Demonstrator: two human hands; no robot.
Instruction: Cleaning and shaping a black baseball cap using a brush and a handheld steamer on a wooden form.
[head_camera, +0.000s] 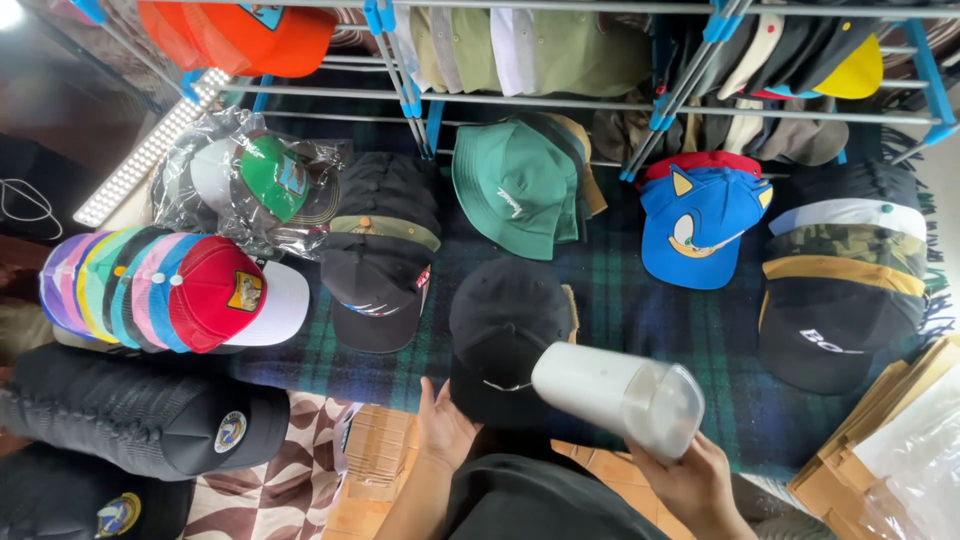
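My right hand (690, 482) grips a white handheld device with a clear end (617, 395), held tilted over the near edge of the cloth. Its white body points at a black cap (505, 335) lying in front of me. My left hand (443, 425) rests open against the near brim of that black cap. The cap lies on a dark green and blue plaid cloth (640, 310).
Stacks of caps cover the cloth: a red-and-white stack (215, 293) at left, bagged caps (250, 180), a black stack (378, 270), green bucket hats (515, 185), a blue cartoon cap (700, 225), a dark stack (840, 310). A metal rack (420, 100) holds more above. Cardboard (880, 430) lies at right.
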